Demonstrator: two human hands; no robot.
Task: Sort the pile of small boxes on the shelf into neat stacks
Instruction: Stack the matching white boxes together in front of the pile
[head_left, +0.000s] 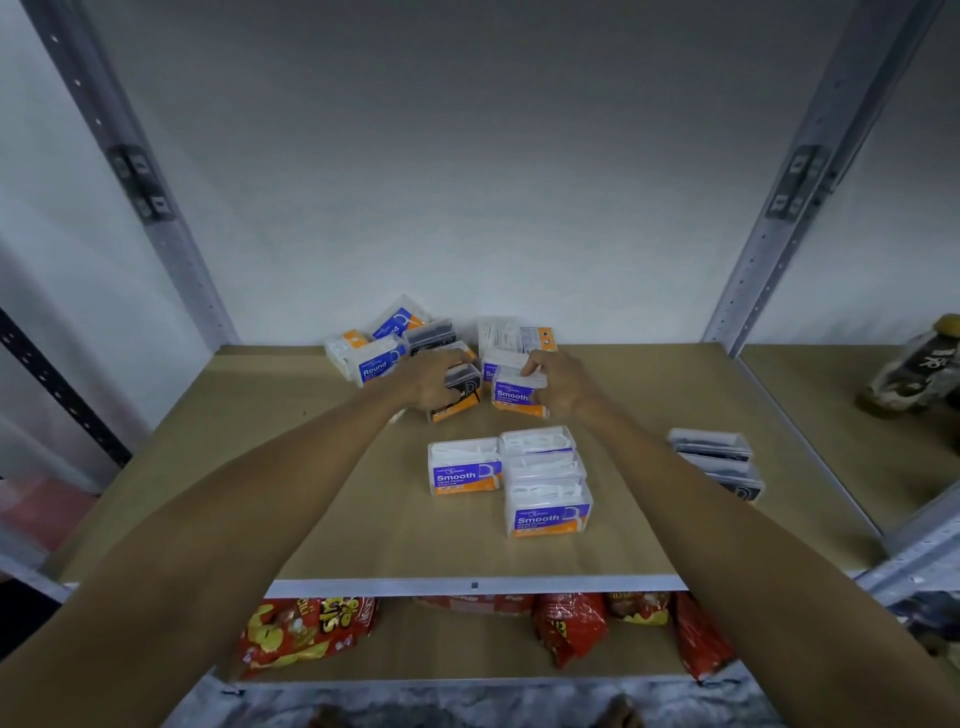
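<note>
Nearest on the shelf (322, 519), sorted Smooth boxes (545, 480) are stacked; beyond, a black box (457, 397) is gripped by the left hand (428, 382), a Smooth box (517, 392) by the right hand (558, 384), before the unsorted pile (389, 340)

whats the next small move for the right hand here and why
Probably lift the white Smooth box that the right hand grips and carry it to the Smooth stack nearer the shelf's front edge; the labels match, and the left hand holds a black box.
</note>
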